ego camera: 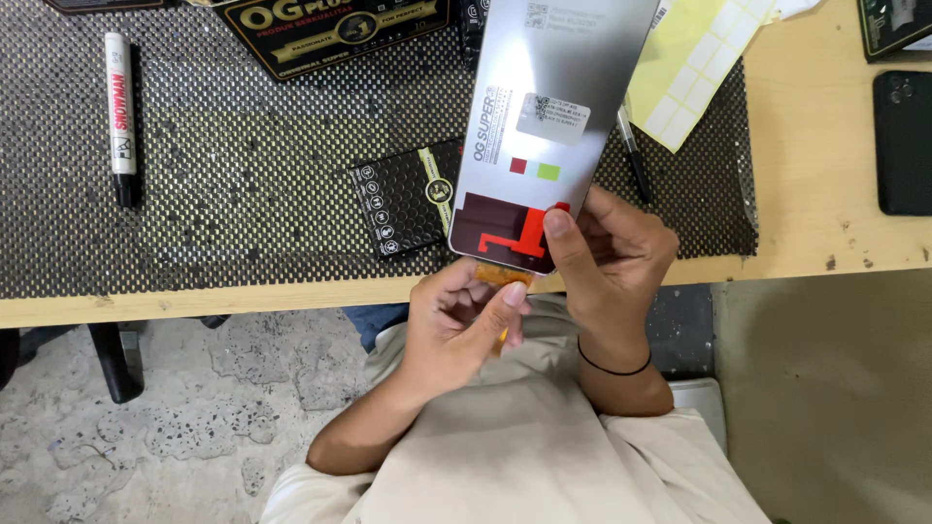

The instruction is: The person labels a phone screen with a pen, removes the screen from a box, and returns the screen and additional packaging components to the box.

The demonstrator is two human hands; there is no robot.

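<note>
A silver replacement phone screen panel [544,107] is held upright over the table edge, back side facing me, with stickers and a dark red patch near its lower end. My right hand [616,257], a black band on its wrist, grips the panel's lower right corner, thumb pressed on the red patch. Just below, my left hand [461,325] pinches the orange flex ribbon [502,276] that sticks out from the panel's bottom edge.
A black mesh mat [243,146] covers the wooden table [806,223]. On it lie a white marker [119,112], a small black packet [403,199], a black box [335,29] and a pen [634,155]. Yellow label sheets [699,58] and a black phone [903,141] lie right.
</note>
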